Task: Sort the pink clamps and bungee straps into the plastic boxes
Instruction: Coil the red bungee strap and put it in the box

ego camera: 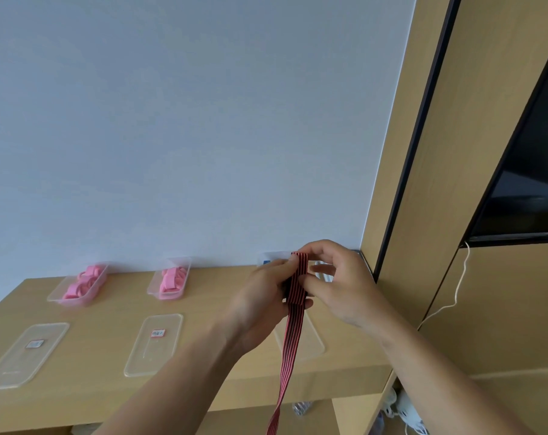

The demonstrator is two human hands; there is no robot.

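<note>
wall point(203, 120) behind boxes point(55, 297), cabinet point(439, 183) right (close)

Only two bare hands and two bare forearms show of the person. The left hand point(266, 296) has a broad back, with faint creases where it meets the wrist just behind the grip. Behind that, the left forearm point(178, 381) is uncovered down to the bottom edge. The right hand point(338, 284) shows rounded knuckles, and its fingers are slightly blurred at the grip. The right forearm point(439, 381) is likewise uncovered and widens away from the grip.
</note>
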